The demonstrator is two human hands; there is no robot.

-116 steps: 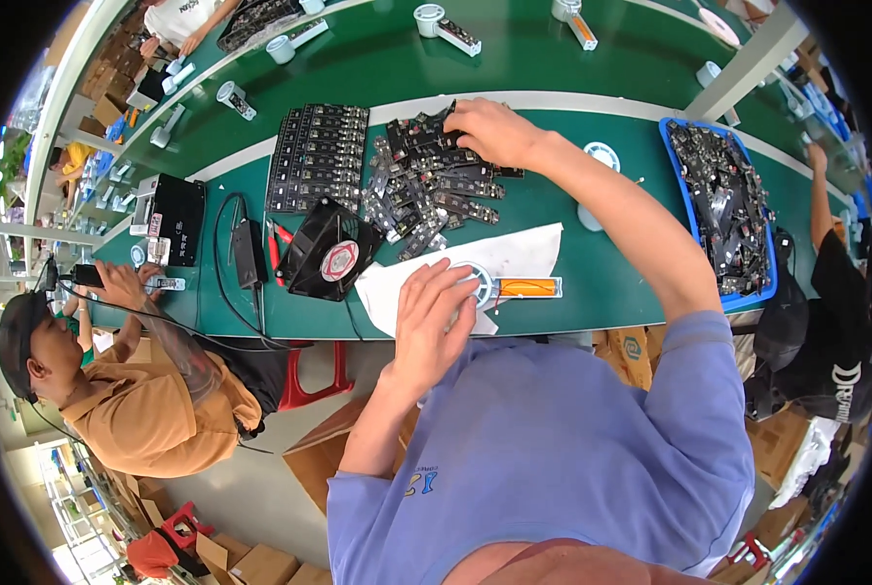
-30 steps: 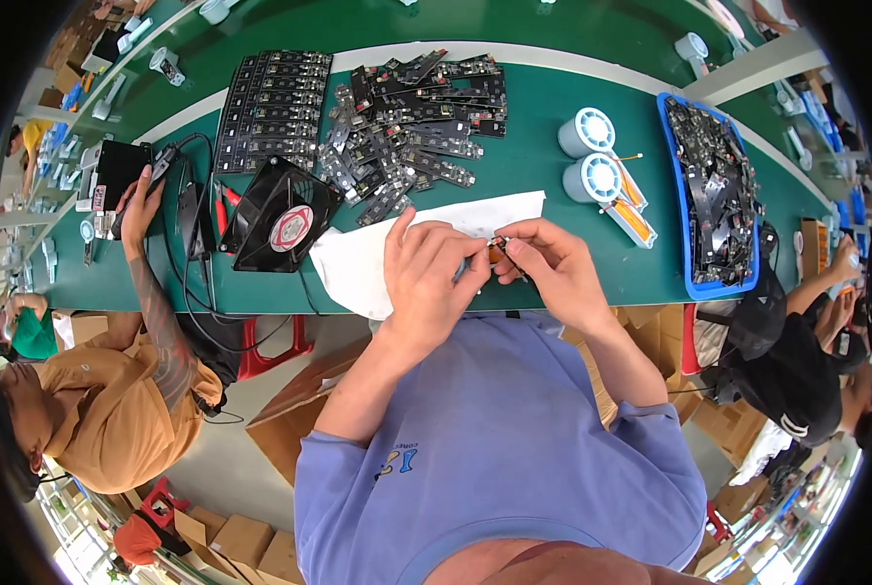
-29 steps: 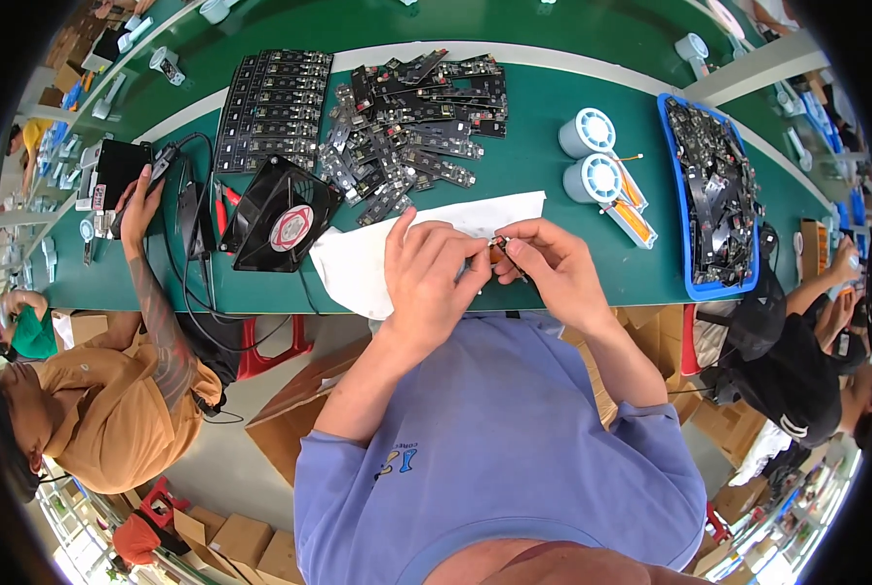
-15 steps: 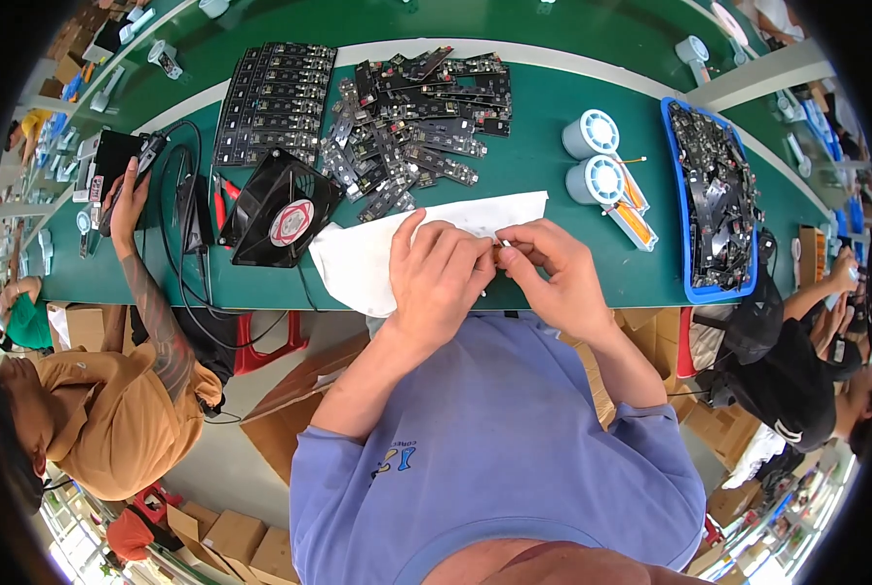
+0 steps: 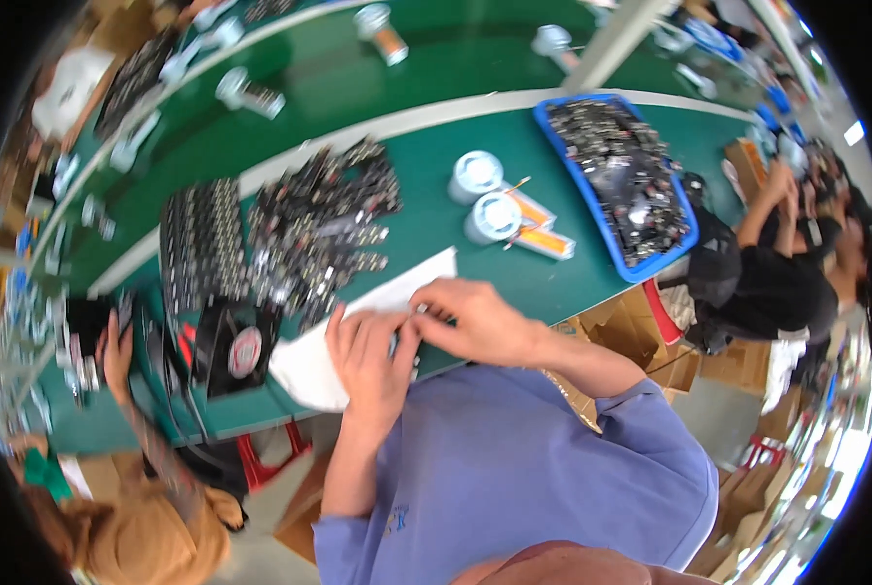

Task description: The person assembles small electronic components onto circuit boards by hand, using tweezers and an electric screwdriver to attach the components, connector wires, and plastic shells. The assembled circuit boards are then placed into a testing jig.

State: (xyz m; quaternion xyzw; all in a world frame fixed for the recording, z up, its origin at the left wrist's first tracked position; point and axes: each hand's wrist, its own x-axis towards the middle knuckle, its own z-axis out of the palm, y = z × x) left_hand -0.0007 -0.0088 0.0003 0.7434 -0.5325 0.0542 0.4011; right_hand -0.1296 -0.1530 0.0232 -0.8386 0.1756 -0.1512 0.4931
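Note:
Both hands meet over a white sheet (image 5: 309, 375) of cloth or paper at the bench's near edge. My left hand (image 5: 368, 356) has its thumb and forefinger closed near a small pale piece, its other fingers bent over the sheet. Opposite it, my right hand (image 5: 475, 317) pinches at a tiny light-coloured thing (image 5: 421, 309). The fingers mostly cover what they hold, so its kind is unclear. Just beyond the sheet lies a loose heap of black circuit boards (image 5: 324, 224). A black square cooling fan (image 5: 231, 351) stands left of the sheet.
Rows of circuit boards (image 5: 202, 244) lie at the left. Two round white-and-blue devices (image 5: 494, 216) with orange inside their handles lie right of the heap. Farther right is a blue tray (image 5: 662, 261) full of dark parts. A co-worker's hand (image 5: 116, 359) holds a dark device at left.
My view has turned, so the bench and its things appear shifted left and tilted. Both hands stay together over the white sheet, fingers still closed.

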